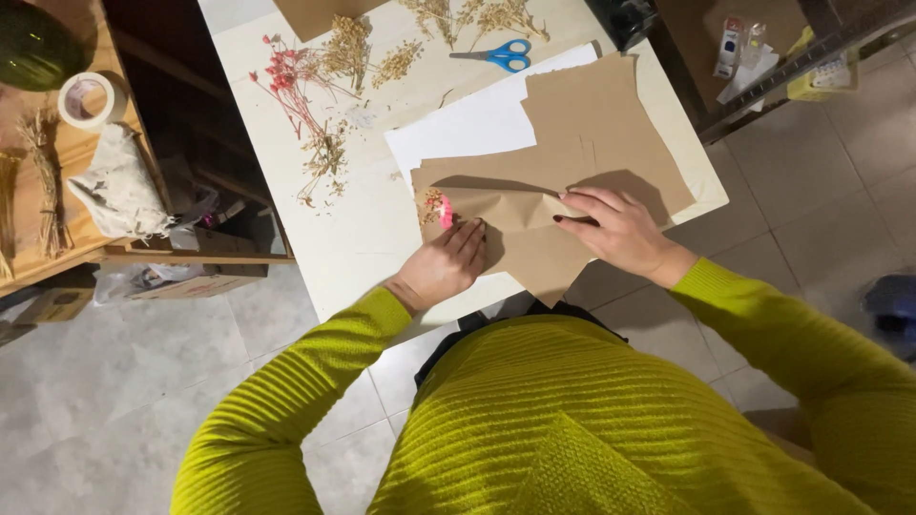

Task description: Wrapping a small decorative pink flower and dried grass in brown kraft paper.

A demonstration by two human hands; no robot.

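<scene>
My left hand [448,262] presses flat on the left end of a folded brown kraft paper wrap [506,208] near the table's front edge. Small dried flowers and a pink bit [439,205] poke out of the wrap's left end, just above my fingers. My right hand [615,229] lies on the wrap's right end, fingers pinching the fold down. Under the wrap lie larger brown paper sheets [596,124] and a white sheet [468,129].
On the white table [353,238] lie red dried flowers [291,81], beige dried sprigs [348,48] and blue-handled scissors [501,55] at the far side. A wooden side table at left holds a tape roll [88,98], crumpled cloth [119,186] and straw stalks [48,181].
</scene>
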